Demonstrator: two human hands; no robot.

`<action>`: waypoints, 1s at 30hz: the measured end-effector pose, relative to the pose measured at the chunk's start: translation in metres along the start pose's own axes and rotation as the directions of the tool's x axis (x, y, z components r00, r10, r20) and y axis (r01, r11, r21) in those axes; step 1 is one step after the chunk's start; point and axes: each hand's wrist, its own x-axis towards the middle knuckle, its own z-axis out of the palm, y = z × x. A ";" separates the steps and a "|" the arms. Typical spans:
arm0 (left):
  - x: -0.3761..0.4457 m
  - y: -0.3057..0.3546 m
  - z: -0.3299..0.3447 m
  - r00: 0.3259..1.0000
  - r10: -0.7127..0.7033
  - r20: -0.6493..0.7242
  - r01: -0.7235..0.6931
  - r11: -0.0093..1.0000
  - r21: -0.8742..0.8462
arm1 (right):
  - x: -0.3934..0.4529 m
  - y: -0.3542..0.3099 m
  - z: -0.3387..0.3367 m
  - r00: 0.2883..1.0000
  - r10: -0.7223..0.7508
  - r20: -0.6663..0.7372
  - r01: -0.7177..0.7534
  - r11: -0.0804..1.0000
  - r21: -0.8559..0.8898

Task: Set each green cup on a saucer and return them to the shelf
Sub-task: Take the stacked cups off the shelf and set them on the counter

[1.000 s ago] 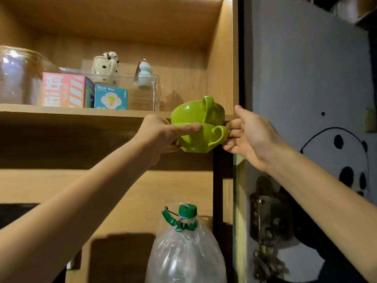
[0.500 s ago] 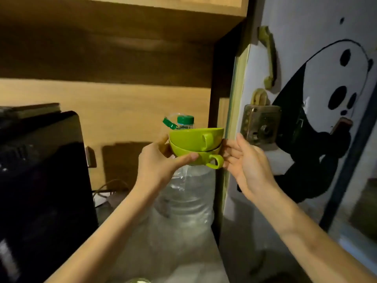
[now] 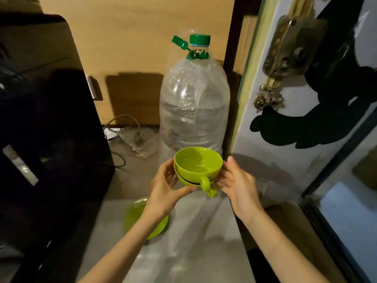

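Cradling a nested pair of green cups (image 3: pixel 197 167) from both sides, the left hand (image 3: pixel 165 189) curls round the lower cup with its thumb laid along the near underside, while the right hand (image 3: pixel 237 184) presses loosely curved fingers against the opposite wall, its forefinger raised beside the upper rim. This two-sided hold looks chosen to keep the stack level and to stop the top cup from slipping out of the one beneath; a dark gap shows between the two rims, so they sit loosely rather than wedged. Both handles point toward the person, free of either palm, which leaves them available for separating the pair. The cups hang in the air above a pale counter (image 3: pixel 195 237), just in front of a big clear water bottle (image 3: pixel 193 107) with a green cap. Below and to the left, partly hidden under the left forearm, green saucers (image 3: pixel 133 216) lie flat on the counter; whether one or several I cannot tell. Their spot near the hands suggests the pairing happens here, with nothing yet set down. A dark appliance (image 3: pixel 51 129) stands at the left, and a door with a metal latch (image 3: pixel 289 50) at the right.
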 end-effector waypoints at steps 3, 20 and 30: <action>-0.015 -0.031 0.000 0.997 -0.077 0.028 0.076 0.996 0.039 | 0.004 0.030 -0.013 0.997 0.061 -0.045 -0.061 0.998 0.000; -0.056 -0.101 0.014 0.961 -0.275 -0.009 0.273 0.948 0.164 | 0.015 0.113 -0.056 0.961 0.222 -0.166 -0.231 0.972 -0.036; -0.057 -0.104 0.013 0.949 -0.316 0.006 0.310 0.934 0.177 | 0.016 0.115 -0.061 0.958 0.235 -0.162 -0.250 0.965 -0.078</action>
